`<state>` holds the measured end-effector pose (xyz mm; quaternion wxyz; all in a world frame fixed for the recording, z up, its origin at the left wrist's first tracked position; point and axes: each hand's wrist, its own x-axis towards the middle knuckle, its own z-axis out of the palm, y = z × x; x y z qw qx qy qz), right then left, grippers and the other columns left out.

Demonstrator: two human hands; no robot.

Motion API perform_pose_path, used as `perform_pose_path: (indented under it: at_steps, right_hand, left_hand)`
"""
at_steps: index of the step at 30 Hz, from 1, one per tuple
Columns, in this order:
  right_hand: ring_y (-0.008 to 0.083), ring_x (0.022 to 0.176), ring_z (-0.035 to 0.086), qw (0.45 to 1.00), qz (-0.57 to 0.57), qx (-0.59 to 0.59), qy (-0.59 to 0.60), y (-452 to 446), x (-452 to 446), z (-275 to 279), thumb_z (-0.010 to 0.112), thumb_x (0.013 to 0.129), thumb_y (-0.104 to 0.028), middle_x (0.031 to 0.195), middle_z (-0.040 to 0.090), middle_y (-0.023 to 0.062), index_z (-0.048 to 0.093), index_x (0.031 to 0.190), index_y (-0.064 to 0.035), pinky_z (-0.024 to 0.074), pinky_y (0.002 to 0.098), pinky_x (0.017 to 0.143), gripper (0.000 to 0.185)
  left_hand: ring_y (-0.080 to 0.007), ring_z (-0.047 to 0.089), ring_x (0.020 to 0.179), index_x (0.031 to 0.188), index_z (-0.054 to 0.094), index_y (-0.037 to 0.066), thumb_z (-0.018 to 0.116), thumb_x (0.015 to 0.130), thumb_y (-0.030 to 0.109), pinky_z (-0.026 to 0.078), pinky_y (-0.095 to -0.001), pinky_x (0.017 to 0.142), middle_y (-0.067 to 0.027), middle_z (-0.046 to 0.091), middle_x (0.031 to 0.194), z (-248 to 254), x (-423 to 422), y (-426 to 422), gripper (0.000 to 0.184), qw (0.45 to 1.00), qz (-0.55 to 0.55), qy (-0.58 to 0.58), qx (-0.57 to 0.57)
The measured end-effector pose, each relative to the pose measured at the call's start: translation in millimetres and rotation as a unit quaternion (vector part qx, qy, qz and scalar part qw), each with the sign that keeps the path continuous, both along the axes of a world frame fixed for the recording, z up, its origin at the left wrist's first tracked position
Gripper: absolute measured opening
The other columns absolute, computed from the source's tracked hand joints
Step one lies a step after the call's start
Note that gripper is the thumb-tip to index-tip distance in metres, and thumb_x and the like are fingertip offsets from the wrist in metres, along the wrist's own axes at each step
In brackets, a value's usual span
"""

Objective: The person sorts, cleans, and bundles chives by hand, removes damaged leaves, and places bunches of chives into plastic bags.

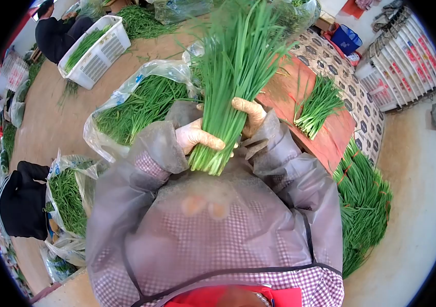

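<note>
A thick bunch of long green stalks [228, 77] stands upright before my chest, pale cut ends down and leaves fanning out at the top. My left hand [197, 137], in a dirty pale glove, wraps round its lower part from the left. From the right, my right hand [250, 115] grips the same bunch a little higher, thumb across the front. A smaller bunch [319, 106] lies on a reddish board [341, 130] to the right. Left of my hands, an open plastic bag [95, 130] holds loose green stalks [143, 105].
Tied green bundles [364, 210] are piled at the right. A white crate [118, 43] with greens stands at the upper left beside a seated person [54, 33]. Another person [20, 199] bends by a bag of greens [68, 199] at the left. White crates [402, 61] are stacked upper right.
</note>
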<state>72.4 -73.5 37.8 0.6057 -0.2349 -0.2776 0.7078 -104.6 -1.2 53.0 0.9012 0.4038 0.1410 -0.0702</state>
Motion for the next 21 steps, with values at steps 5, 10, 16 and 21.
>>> perform_pose_path:
  at_steps: [5,10,16,21]
  right_hand:
    - [0.0300,0.101,0.061,0.997,-0.022,0.026,0.074,-21.9,-20.4,12.5,0.068,0.078,-0.025,0.112,0.060,0.0166,0.051,0.124,-0.0026,0.0512,0.0453,0.086,0.054]
    - [0.0275,0.094,0.062,0.997,-0.064,0.027,0.030,-40.3,-15.3,18.1,0.071,0.073,-0.014,0.105,0.062,0.0144,0.053,0.119,-0.0016,0.0540,0.0431,0.079,0.051]
    - [0.0235,0.091,0.061,0.966,-0.237,0.094,-0.042,-35.0,24.7,36.3,0.073,0.069,-0.009,0.102,0.062,0.0097,0.053,0.120,-0.0026,0.0498,0.0369,0.083,0.055]
    - [0.0205,0.095,0.062,0.918,-0.328,0.138,-0.172,-26.7,90.8,49.6,0.081,0.065,-0.004,0.104,0.065,0.0087,0.057,0.118,-0.0015,0.0498,0.0361,0.086,0.058]
  left_hand:
    - [-0.0307,0.063,0.097,0.128,0.044,0.000,0.071,0.075,0.009,0.053,-0.0458,0.083,-0.0177,0.061,0.107,2.8,-5.9,-23.2,0.060,0.999,-0.040,0.011,-0.008]
    - [-0.0297,0.060,0.104,0.127,0.045,0.002,0.071,0.079,0.017,0.049,-0.0427,0.091,-0.0160,0.061,0.109,6.2,0.0,-35.7,0.057,0.997,-0.067,0.041,0.023]
    - [-0.0202,0.046,0.120,0.139,0.033,0.007,0.080,0.074,0.029,0.039,-0.0363,0.100,-0.0074,0.050,0.127,26.3,61.9,-16.2,0.083,0.956,0.033,-0.117,0.266]
    - [-0.0219,0.043,0.123,0.142,0.026,0.008,0.089,0.060,0.016,0.039,-0.0365,0.101,-0.0084,0.046,0.131,53.4,149.5,12.4,0.104,0.880,0.100,-0.219,0.410]
